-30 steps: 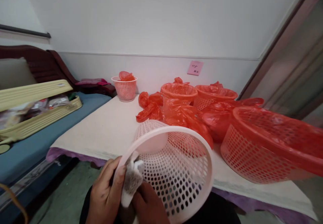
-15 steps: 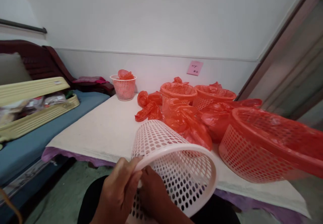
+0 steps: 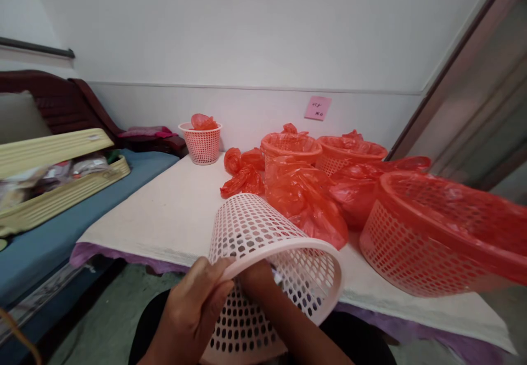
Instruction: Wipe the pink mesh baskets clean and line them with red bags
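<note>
- 1 pale bskt (image 3: 247, 228), perforated, tipped sideways btwn knees (image 3: 150, 313) & white-covered table (image 3: 164, 217). Centre of clock; 12 = straight away from wearer. Mouth faces approx. 4–5, base approx. 11; prob. angled so an arm goes in easily.
- 1 L hand (image 3: 193, 304), at 8–9: grasping bskt rim, thumb one side, fingers other; prob. steadies it w/ other arm inside.
- 1 R hand (image 3: 256, 277), inside bskt, forearm entering from approx. 5. Fingers hidden; can't tell if clenched, released or grasping.
- 1 sm. whitish item (image 3: 276, 276), in mouth of bskt beside R wrist; blurred, ID n/a; can't tell if held.
- Red bags (image 3: 307, 200), loose, crumpled, at approx. 1, just beyond bskt; seem simply heaped w/in reach.
- 2 red-lined bskts (image 3: 290, 153), at 12–1 & 1–2, nr wall (image 3: 247, 30); prob. set back out of arms' way.
- 1 lg. red bskt (image 3: 411, 250), upright, btwn 2 & 3; handy for R side, by the look.
- 1 sm. lattice bskt (image 3: 202, 146), upright at 11, well apart, red plastic in top.
- 1 pink note (image 3: 318, 108), on wall, 12–1; prob. posted there as label, readable from seat.
</note>
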`<state>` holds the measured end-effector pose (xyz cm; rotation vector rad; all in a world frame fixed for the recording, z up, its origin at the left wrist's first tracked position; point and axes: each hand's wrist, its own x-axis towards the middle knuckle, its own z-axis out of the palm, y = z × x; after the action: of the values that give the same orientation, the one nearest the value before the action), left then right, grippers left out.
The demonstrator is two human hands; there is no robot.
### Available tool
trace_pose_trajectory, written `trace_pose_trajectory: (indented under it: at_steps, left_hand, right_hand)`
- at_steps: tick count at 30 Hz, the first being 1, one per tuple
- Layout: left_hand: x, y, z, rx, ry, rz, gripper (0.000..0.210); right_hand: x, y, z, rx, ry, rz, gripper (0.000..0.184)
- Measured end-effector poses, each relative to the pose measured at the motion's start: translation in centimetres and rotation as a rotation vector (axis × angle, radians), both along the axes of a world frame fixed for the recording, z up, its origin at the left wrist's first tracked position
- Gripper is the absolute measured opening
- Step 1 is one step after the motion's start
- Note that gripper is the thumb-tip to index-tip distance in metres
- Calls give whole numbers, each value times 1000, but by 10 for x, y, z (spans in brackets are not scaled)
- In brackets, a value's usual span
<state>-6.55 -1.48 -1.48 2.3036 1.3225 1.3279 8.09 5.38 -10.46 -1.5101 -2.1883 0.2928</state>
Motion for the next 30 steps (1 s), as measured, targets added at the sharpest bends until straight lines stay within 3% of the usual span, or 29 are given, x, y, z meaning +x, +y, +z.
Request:
trace_pose_trajectory:
  at_steps: [4,7,10,13,16,20,24,28,30]
  left_hand:
    - [-14,18,10,11,-21,46,30]
    - [-25,33,17,-9,-35,61,29]
    - [-32,46,22,-73,-115,64,28]
    - [-31,55,27,-165,-227,66,28]
    - [-26,63,35,-238,-306,48,30]
    - [-26,66,42,-209,-285,84,29]
    - [-26,46,26,-215,-280,203,32]
    - [-15,11,-10,-363,-447,252,44]
    - [-12,-2,-25,-355,-493,329,42]
  right_hand:
    - [4,-29,-7,6,-157,189,16]
    - [16,-62,-20,211,-259,337,21]
    - [29,-83,-31,470,-251,285,11]
    - [39,-86,-31,606,-256,219,20]
    - [43,-79,-26,608,-296,211,35]
    - [33,-74,-25,602,-281,228,39]
    - [14,-76,-5,556,-104,175,45]
    - [-5,-76,32,276,237,237,66]
    - [-14,-75,41,172,324,294,67]
